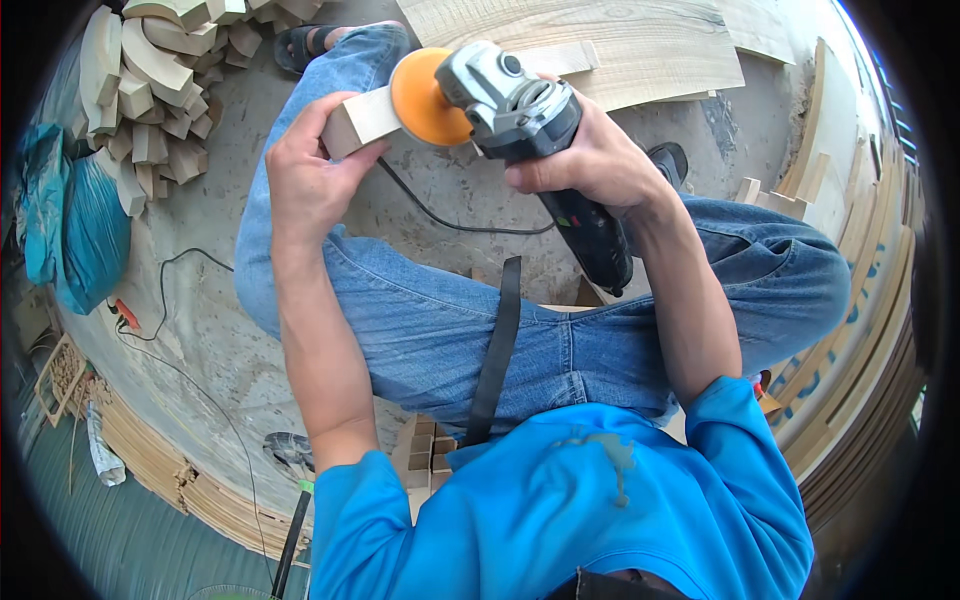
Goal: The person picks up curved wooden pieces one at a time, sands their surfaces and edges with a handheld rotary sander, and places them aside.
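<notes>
My left hand (308, 175) grips a small pale wooden block (362, 120), held up above my left knee. In my right hand (590, 160) is a grey angle grinder (520, 100) with a dark handle. Its orange sanding disc (425, 98) sits against the right end of the block. The grinder's black power cord (450, 222) trails down over the concrete floor between my legs. I am seated, in blue jeans and a blue shirt.
A heap of curved wooden offcuts (150, 90) lies at the upper left beside a blue-green bag (70, 215). A wide wooden board (600, 40) lies ahead on the floor. Long curved wooden strips (850, 300) stack along the right. Small wooden blocks (425, 450) sit under me.
</notes>
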The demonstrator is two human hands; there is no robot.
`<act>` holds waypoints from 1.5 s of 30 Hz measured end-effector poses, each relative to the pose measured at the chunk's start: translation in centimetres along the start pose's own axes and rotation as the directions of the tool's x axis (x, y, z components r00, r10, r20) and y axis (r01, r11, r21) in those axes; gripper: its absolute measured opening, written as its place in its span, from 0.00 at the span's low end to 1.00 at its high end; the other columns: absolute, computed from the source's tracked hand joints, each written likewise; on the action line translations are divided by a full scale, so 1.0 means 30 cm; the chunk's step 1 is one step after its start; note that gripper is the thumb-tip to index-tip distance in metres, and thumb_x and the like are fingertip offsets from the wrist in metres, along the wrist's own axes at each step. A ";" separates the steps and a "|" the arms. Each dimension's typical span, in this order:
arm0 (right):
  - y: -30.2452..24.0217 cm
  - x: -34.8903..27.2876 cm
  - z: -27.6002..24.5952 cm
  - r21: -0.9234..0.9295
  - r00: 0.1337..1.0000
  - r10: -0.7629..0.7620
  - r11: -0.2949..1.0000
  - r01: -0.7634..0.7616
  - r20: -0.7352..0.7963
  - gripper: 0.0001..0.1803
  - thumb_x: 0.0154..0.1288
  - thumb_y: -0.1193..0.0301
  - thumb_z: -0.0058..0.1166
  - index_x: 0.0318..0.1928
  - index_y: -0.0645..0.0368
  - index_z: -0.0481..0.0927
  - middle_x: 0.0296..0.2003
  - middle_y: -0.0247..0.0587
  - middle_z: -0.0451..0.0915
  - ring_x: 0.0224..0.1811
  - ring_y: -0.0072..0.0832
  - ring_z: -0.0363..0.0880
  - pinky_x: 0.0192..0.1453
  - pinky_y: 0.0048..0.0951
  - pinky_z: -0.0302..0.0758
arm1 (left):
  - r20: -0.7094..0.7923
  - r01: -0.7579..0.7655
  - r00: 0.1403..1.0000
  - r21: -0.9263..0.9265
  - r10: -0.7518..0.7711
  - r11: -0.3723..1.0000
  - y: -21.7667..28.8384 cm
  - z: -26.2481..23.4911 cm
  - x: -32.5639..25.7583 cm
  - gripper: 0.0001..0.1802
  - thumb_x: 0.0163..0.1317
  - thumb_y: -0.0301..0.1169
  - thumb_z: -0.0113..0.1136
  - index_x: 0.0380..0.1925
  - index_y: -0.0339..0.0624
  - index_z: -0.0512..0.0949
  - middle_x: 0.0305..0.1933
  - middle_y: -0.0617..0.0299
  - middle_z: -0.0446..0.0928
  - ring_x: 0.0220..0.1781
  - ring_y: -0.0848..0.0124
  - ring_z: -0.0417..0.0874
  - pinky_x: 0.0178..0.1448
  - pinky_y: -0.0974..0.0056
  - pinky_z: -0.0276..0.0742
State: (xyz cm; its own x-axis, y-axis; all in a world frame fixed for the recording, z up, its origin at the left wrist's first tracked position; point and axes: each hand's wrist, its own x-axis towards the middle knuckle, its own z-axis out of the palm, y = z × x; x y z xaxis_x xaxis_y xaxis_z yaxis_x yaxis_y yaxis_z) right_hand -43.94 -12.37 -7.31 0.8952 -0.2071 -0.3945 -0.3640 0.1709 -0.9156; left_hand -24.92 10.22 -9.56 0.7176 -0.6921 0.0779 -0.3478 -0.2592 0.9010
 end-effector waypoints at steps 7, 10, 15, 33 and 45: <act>0.028 -0.021 -0.082 -0.028 0.987 -0.008 1.000 0.004 -0.163 0.34 0.44 0.73 0.74 0.55 0.66 0.78 0.37 0.39 0.82 0.38 0.26 0.82 0.46 0.29 0.80 | 0.020 0.005 1.000 0.015 -0.005 1.000 0.009 -0.004 0.006 0.26 0.48 0.19 0.79 0.50 0.40 0.84 0.45 0.62 0.88 0.46 0.74 0.87 0.51 0.66 0.83; 0.031 -0.043 -0.120 -0.010 0.969 0.020 1.000 -0.024 -0.246 0.28 0.46 0.74 0.74 0.49 0.65 0.79 0.34 0.38 0.82 0.33 0.25 0.81 0.42 0.28 0.80 | 0.019 0.034 0.999 -0.041 -0.034 0.999 0.022 -0.010 0.005 0.25 0.50 0.17 0.78 0.50 0.38 0.84 0.46 0.62 0.87 0.47 0.74 0.86 0.52 0.66 0.83; 0.063 -0.070 -0.203 -0.075 0.877 0.086 0.988 -0.137 -0.474 0.27 0.48 0.71 0.74 0.49 0.64 0.78 0.31 0.37 0.82 0.30 0.25 0.81 0.36 0.30 0.79 | 0.045 0.021 0.999 -0.053 -0.019 0.998 0.037 -0.015 0.015 0.26 0.52 0.15 0.76 0.52 0.37 0.83 0.48 0.63 0.86 0.50 0.74 0.85 0.54 0.67 0.82; 0.029 -0.012 -0.029 0.205 0.993 -0.119 0.972 0.117 -0.002 0.40 0.44 0.73 0.77 0.61 0.63 0.76 0.45 0.36 0.82 0.47 0.24 0.80 0.56 0.28 0.77 | 0.045 0.054 0.998 -0.082 -0.050 0.995 0.022 -0.009 0.020 0.25 0.53 0.16 0.76 0.53 0.36 0.81 0.49 0.63 0.85 0.51 0.75 0.84 0.58 0.66 0.82; 0.025 0.019 0.056 0.179 0.978 -0.209 0.963 0.203 0.016 0.47 0.43 0.71 0.78 0.67 0.64 0.73 0.48 0.38 0.82 0.52 0.27 0.79 0.63 0.29 0.75 | 0.004 0.019 1.000 0.024 -0.019 1.000 0.021 -0.012 0.013 0.27 0.49 0.15 0.75 0.53 0.36 0.83 0.49 0.61 0.86 0.50 0.75 0.85 0.55 0.67 0.83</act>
State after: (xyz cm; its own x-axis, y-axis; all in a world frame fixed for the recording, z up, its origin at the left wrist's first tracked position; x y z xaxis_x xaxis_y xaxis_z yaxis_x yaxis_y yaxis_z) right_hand -43.28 -10.75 -8.10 0.9555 -0.2227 -0.1933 -0.1230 0.2946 -0.9477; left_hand -24.65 10.03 -8.80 0.7215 -0.6899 0.0586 -0.3485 -0.2888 0.8917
